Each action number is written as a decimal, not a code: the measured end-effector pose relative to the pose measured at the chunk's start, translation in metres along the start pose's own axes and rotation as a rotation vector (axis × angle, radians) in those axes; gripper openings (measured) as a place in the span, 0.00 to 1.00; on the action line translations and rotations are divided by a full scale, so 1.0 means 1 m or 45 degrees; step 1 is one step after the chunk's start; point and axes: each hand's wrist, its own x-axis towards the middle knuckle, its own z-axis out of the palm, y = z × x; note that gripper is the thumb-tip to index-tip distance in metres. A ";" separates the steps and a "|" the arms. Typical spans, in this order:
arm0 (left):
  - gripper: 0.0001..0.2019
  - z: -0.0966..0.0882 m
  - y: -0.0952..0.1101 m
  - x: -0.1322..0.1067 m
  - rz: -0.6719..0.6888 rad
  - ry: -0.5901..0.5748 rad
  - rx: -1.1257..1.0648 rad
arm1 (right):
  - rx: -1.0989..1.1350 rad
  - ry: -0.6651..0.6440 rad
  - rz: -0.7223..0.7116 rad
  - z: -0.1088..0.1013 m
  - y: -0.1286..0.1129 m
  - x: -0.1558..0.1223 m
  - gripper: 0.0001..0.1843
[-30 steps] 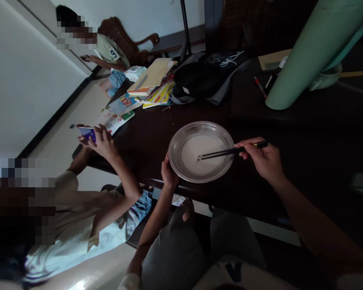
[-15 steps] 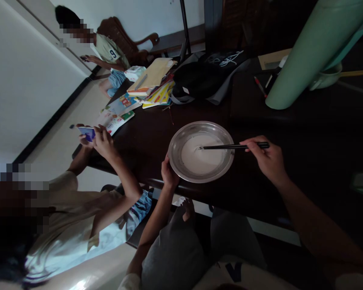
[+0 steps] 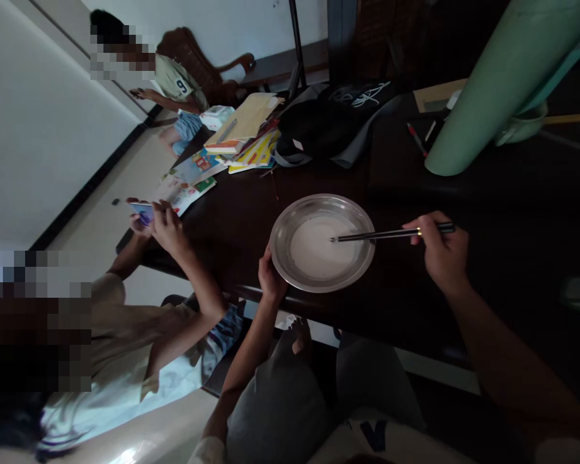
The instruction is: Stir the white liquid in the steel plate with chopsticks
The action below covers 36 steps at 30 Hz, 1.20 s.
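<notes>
A round metal plate (image 3: 283, 222) with a white liquid in it sits on the dark table (image 3: 232, 225). My left hand (image 3: 269, 277) grips the plate's near-left rim. My right hand (image 3: 439, 251) is closed on a pair of black chopsticks (image 3: 386, 234). The chopstick tips rest in the white liquid, right of the plate's middle.
A person (image 3: 140, 335) sits at my left holding a phone (image 3: 140, 209). Books (image 3: 244, 132), a black bag (image 3: 319, 125) and a green cylinder (image 3: 493, 84) lie farther back on the table. Another person (image 3: 174, 80) sits at the far end.
My right hand has drawn to the right, and the chopstick tips slid from the plate's middle toward its right side. My left hand has stayed on the rim.
</notes>
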 end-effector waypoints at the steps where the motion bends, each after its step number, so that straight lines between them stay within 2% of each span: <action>1: 0.09 0.000 0.000 0.000 0.001 0.000 0.004 | 0.008 0.012 0.002 -0.001 0.000 0.000 0.31; 2: 0.09 0.000 0.001 0.000 0.002 -0.004 0.010 | 0.023 -0.018 0.008 0.000 0.000 0.000 0.31; 5: 0.09 0.001 0.002 -0.001 0.005 -0.010 0.034 | 0.075 -0.266 0.034 0.005 -0.002 -0.004 0.28; 7: 0.10 0.002 0.002 -0.001 0.002 -0.001 0.041 | 0.097 -0.369 0.050 0.009 -0.003 -0.007 0.24; 10: 0.09 0.003 0.002 -0.002 -0.003 0.026 0.012 | 0.050 -0.242 0.050 0.008 -0.001 -0.006 0.24; 12: 0.08 0.003 0.002 -0.002 -0.001 0.036 -0.020 | 0.013 -0.098 0.038 0.005 0.002 -0.004 0.27; 14: 0.06 0.004 0.001 -0.002 0.004 0.032 -0.045 | 0.017 -0.040 0.039 0.002 0.003 -0.003 0.29; 16: 0.06 0.003 0.002 -0.001 0.005 0.016 -0.049 | 0.041 -0.092 0.047 0.003 0.002 -0.004 0.30; 19: 0.06 0.002 0.002 -0.001 0.008 -0.016 -0.044 | 0.068 -0.284 0.031 0.008 -0.001 -0.009 0.28; 21: 0.06 0.003 0.002 -0.002 0.003 -0.028 -0.039 | 0.068 -0.354 0.006 0.009 -0.001 -0.011 0.26; 23: 0.08 0.005 0.002 -0.004 -0.011 -0.032 -0.029 | 0.028 -0.302 -0.014 0.007 0.001 -0.010 0.25; 26: 0.12 0.009 0.002 -0.006 -0.028 -0.039 -0.030 | -0.043 -0.108 -0.012 -0.001 0.005 -0.006 0.26; 28: 0.14 0.011 0.002 -0.007 -0.029 -0.036 -0.055 | -0.046 -0.043 -0.001 -0.003 0.005 -0.005 0.28; 30: 0.15 0.013 0.002 -0.007 -0.030 -0.024 -0.077 | -0.024 -0.100 0.002 -0.002 0.004 -0.006 0.27; 34: 0.14 0.015 0.002 -0.006 -0.042 0.003 -0.061 | -0.008 -0.344 -0.039 0.003 0.002 -0.010 0.23; 36: 0.13 0.015 0.002 -0.006 -0.038 0.015 -0.047 | -0.033 -0.325 -0.054 0.002 0.002 -0.009 0.22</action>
